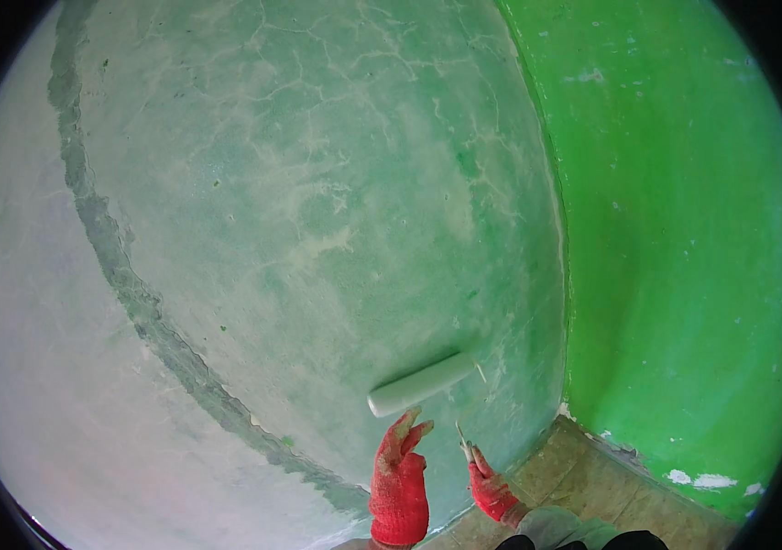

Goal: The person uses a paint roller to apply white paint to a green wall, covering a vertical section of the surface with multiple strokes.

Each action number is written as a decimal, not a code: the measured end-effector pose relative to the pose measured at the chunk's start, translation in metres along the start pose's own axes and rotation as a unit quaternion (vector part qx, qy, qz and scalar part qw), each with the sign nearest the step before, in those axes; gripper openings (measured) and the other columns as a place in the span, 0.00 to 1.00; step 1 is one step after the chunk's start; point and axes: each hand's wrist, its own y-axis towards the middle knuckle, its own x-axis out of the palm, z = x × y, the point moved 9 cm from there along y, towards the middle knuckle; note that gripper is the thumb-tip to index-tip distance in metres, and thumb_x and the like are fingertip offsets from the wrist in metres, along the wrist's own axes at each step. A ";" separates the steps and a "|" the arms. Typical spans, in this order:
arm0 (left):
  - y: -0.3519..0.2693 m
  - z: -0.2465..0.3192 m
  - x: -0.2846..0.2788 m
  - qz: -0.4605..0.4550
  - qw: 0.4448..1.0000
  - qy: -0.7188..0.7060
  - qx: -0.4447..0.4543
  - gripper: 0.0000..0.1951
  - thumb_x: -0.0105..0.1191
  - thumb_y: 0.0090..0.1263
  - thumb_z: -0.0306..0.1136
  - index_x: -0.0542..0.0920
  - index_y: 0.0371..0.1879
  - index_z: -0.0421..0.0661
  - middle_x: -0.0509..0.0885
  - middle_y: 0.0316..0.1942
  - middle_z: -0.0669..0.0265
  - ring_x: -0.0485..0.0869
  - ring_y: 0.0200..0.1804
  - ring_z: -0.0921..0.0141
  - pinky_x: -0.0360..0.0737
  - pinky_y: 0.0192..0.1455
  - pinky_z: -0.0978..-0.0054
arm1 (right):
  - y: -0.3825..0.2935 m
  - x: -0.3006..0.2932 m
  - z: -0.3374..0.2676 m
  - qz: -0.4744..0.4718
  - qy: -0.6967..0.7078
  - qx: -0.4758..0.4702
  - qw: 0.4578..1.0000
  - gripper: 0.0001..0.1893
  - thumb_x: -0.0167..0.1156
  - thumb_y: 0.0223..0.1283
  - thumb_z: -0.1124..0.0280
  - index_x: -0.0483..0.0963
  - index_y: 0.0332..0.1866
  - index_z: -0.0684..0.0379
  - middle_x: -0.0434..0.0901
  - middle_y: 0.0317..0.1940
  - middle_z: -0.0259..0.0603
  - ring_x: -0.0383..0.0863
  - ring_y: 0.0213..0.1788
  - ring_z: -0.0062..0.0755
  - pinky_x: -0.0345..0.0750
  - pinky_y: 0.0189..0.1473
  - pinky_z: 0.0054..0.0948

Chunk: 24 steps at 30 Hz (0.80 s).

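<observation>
A paint roller with a white sleeve (422, 385) lies slantwise against the pale green wall (336, 289), low and near the corner. Its thin wire frame leaves the sleeve's right end and bends down to the handle (465, 443). My right hand (490, 487), in a red work glove, grips that handle. Just below the sleeve's left end is my left hand (399, 481), also in a red glove with pale, soiled fingertips. It holds nothing and its fingers are raised and apart. Whether its fingertips touch the sleeve, I cannot tell.
Fine cracks run over the pale wall, and a rough grey-green strip (150, 309) curves down its left part. To the right, a bright green wall (672, 240) meets it at a corner, with chipped white patches (714, 480) low down. Brown floor tiles (556, 467) lie below.
</observation>
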 end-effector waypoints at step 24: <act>0.005 0.003 -0.001 0.058 0.998 0.024 0.014 0.26 0.38 0.65 0.27 0.75 0.64 0.45 0.86 0.50 0.61 0.80 0.56 0.71 0.69 0.52 0.77 | 0.214 -0.200 -0.394 0.087 0.038 -0.222 0.970 0.29 0.43 0.76 0.48 0.55 0.78 0.40 0.76 0.45 0.34 0.69 0.29 0.21 0.72 0.31 0.26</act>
